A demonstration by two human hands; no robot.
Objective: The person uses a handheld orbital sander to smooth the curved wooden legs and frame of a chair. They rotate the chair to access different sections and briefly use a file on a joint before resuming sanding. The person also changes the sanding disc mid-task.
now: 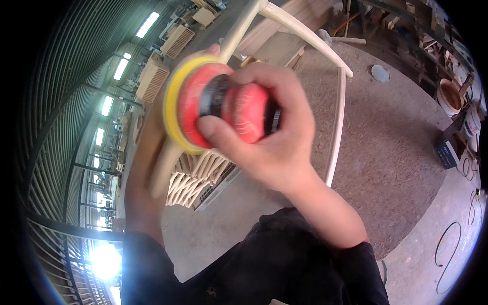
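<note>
My right hand [282, 132] is wrapped around a red orbital sander [249, 114] with a yellow pad [175, 101]. The sander is tilted, its pad side facing left, and it is slightly blurred. Behind it passes a pale wooden frame [305, 33] with a rounded bar, which runs from the top down to the lower left. Only some fingers of my left hand [213, 50] show above the pad, beside that bar; they appear curled round it. Most of this hand is hidden by the sander. Whether the pad touches the wood I cannot tell.
A brown work surface or mat [391, 147] lies to the right, with a white round lid [380, 73] on it. Buckets [450, 99], a dark box [447, 154] and a loose cable [447, 249] are at far right. Curved wooden parts [195, 183] are stacked lower left.
</note>
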